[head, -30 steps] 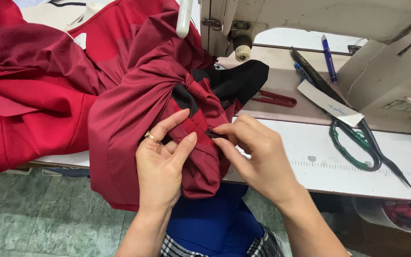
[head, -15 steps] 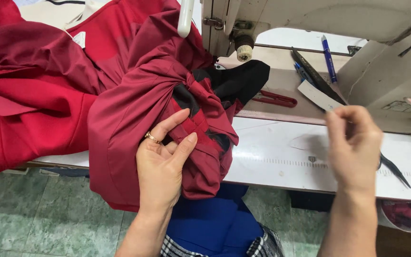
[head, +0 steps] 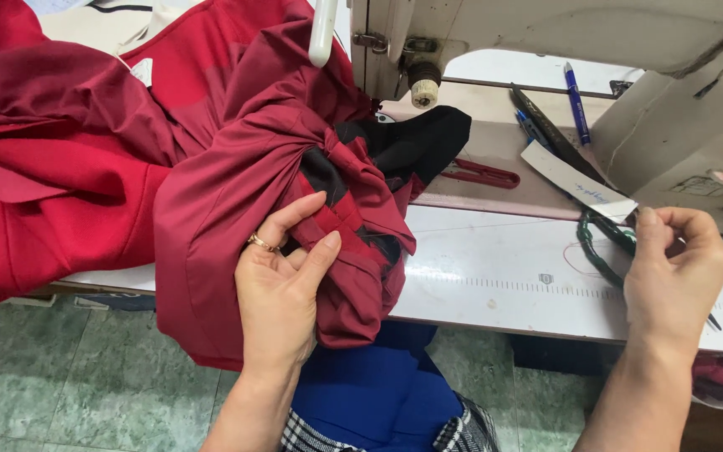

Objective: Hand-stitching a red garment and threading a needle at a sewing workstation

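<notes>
My left hand, a ring on one finger, pinches a fold of the dark red garment at the table's front edge, thumb on top. Black lining shows in the bunched cloth beside the sewing machine. My right hand is off to the right, fingers curled at the green handles of the scissors lying on the white table. The hand covers part of the handles, so a grip is not clear.
A brighter red garment is heaped at the left. Behind the scissors lie a paper label, a blue pen and a red-handled tool. Green tiled floor lies below the table edge.
My right hand left the fold of cloth, swung right across the table and now sits at the scissors' handles. My left hand kept its hold on the garment.
</notes>
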